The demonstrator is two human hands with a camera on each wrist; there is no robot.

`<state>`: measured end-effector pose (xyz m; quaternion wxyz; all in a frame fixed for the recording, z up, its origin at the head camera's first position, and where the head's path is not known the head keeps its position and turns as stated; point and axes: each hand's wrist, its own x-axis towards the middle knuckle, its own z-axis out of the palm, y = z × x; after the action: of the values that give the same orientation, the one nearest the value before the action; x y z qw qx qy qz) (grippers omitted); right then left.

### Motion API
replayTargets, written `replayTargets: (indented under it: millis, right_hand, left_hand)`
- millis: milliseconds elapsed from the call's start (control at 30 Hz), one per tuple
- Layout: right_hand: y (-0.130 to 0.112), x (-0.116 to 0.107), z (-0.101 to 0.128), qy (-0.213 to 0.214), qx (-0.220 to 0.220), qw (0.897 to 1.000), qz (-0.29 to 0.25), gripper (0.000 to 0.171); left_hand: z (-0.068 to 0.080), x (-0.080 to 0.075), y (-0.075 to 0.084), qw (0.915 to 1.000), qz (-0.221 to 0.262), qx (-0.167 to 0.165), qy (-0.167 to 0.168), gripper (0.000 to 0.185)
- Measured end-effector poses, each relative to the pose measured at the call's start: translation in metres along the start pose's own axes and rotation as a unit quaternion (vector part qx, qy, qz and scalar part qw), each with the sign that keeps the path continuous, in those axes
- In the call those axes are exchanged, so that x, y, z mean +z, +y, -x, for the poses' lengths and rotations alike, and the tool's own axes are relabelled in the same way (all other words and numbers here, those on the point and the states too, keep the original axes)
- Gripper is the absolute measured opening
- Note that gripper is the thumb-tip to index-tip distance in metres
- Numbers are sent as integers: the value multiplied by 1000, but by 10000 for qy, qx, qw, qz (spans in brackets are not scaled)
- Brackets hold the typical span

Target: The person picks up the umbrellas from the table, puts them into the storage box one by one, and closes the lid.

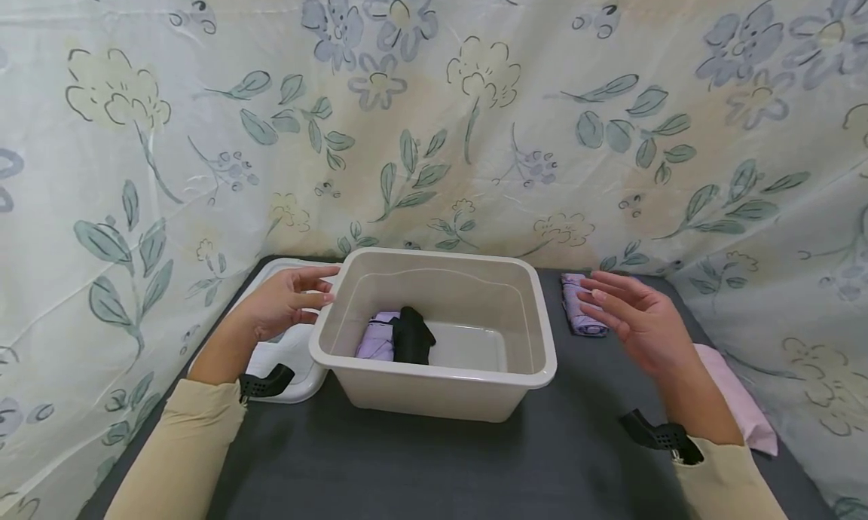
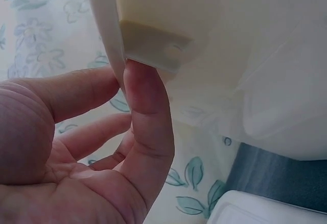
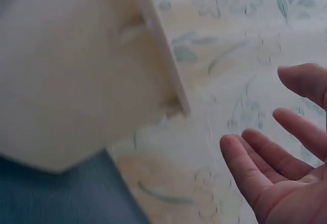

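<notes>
A beige plastic bin (image 1: 441,388) stands in the middle of the dark table. A folded lilac cloth (image 1: 377,341) and a folded black cloth (image 1: 412,336) lie side by side in it. My left hand (image 1: 288,301) reaches the bin's left rim with straight fingers. In the left wrist view the thumb (image 2: 145,96) touches the bin's (image 2: 230,40) rim edge. My right hand (image 1: 634,313) hovers open to the right of the bin, holding nothing, over a second folded lilac cloth (image 1: 582,309). The right wrist view shows its spread fingers (image 3: 255,168) apart from the bin (image 3: 76,81).
A white lid (image 1: 288,358) lies flat left of the bin, under my left forearm; its corner (image 2: 265,211) shows in the left wrist view. A pink cloth (image 1: 735,399) lies at the right table edge. A floral curtain (image 1: 434,113) closes in the back and both sides.
</notes>
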<state>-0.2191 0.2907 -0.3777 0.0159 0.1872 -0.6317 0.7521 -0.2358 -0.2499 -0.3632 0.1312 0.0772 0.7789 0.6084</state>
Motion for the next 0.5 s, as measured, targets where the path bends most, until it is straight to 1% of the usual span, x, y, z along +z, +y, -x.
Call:
replayTargets:
  millis: [100,167,300,333,433,500]
  right_hand:
    - [9,-13,8,508,102,9985,180,39]
    - [14,-23,15,755,178,9965,300,41]
    - [23,-44,27,877,166,9953,383,43]
    - [25,-49,29,918,143,9947,440,42]
    - [30,-65,35,986,40,9944,368,38]
    - [33,-73,39,1123,13,9929,387,36]
  left_hand:
    - [0,0,0,10000,-5,-26,-9,66]
    - [-1,1,0,10000,-35,-49,-16,66]
    - [-1,1,0,9999,-121,-79,-26,68]
    - [0,1,1,9999,-129,-81,-29,69]
    - [0,0,1,9999,-131,-79,-33,69]
    - [0,0,1,9999,-120,-72,-33,69]
